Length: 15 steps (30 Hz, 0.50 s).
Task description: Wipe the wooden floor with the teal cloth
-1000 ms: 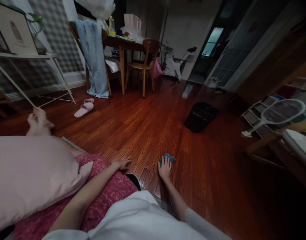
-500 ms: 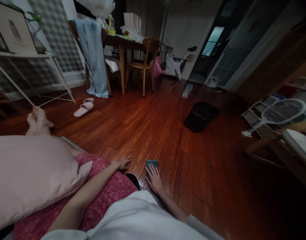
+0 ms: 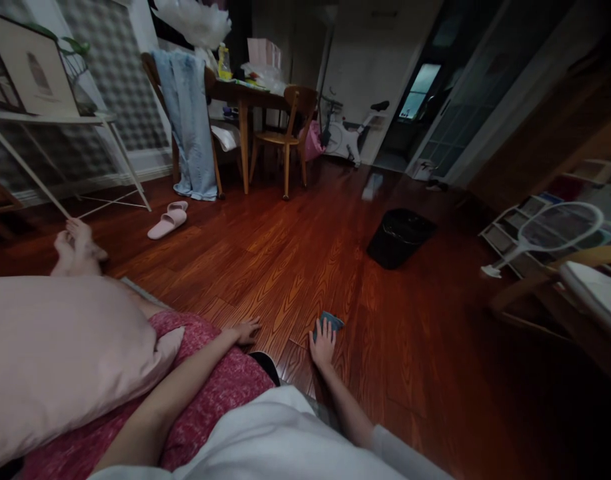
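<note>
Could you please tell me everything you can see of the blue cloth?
The cloth is a small, muted blue piece that looks like fabric; any pattern or texture is too small to tell. It lies low on the wooden floor beneath the open right hand, which partly covers it. A corner shows beyond the hand, toward the right; its full outline is hidden.

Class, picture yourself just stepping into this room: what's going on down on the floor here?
The person's right hand lies over a small blue-green cloth on the glossy reddish-brown wood floor. The left hand appears to rest on the floor beside the mottled pink-red clothing, with nothing visible in its fingers. A plump pale-pink pillow lies over the legs. Farther ahead stands a black round bin.
</note>
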### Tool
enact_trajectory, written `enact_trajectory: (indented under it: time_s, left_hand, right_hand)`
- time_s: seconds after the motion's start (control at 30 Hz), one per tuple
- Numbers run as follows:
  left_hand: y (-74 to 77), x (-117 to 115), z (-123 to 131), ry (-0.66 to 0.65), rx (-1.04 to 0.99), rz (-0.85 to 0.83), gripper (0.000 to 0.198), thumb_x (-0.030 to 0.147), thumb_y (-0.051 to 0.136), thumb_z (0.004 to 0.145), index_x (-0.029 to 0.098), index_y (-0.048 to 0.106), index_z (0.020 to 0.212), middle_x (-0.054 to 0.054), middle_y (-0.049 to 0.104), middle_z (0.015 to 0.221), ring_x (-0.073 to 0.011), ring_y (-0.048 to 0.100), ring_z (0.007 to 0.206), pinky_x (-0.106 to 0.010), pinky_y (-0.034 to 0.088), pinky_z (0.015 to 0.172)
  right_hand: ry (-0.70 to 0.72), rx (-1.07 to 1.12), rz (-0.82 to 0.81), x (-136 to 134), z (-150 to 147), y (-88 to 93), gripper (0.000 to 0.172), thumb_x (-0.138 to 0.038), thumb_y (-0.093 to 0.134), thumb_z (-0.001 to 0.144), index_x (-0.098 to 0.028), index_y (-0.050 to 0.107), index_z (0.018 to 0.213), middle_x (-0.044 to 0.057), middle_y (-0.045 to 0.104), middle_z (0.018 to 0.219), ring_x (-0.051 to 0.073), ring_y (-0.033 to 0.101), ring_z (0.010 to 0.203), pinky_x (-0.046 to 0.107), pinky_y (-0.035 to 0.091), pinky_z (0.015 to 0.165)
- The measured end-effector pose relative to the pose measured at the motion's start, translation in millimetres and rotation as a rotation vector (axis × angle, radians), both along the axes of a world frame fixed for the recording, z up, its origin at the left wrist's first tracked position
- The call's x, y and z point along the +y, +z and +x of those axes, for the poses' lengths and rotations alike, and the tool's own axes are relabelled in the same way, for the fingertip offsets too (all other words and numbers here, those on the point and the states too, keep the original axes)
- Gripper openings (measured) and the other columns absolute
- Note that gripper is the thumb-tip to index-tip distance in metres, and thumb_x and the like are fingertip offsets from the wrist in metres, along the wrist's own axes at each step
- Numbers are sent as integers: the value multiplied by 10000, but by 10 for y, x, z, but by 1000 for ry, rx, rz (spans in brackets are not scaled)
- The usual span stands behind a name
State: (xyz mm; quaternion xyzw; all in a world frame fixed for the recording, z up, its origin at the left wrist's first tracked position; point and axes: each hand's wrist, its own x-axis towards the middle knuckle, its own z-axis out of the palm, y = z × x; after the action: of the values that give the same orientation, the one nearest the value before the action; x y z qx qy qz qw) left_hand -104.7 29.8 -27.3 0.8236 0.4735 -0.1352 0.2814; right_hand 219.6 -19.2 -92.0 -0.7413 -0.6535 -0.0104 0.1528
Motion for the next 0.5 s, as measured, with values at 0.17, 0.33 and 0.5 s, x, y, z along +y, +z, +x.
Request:
enact_trajectory:
  time_s: [0.17,0.33,0.5]
  left_hand:
    - [-79,27,-27,0,-21,12,772,475,683,822,218,427,1504,-145,235,1628,-358,215,1487,-499,253,1175]
    - [-135,43,-42,0,-37,9,757,449,673,827,204,428,1500,-147,219,1632,-355,203,1490,-496,242,1177]
    - [-147,45,-41,2,-41,9,752,417,671,818,202,428,1497,-134,214,1633,-341,193,1495,-485,229,1186]
  right_hand:
    - [175,-18,3,17,-381,43,570,-426,306,991,-207,417,1505,102,315,1613,260,228,1498,499,177,1197]
    - [395,-35,27,-231,-431,61,546,-428,324,1003,-265,378,1521,55,316,1617,224,241,1496,468,218,1197]
    - [543,-55,12,-479,-139,53,547,-406,361,1003,-320,317,1541,25,317,1618,204,264,1488,442,230,1201]
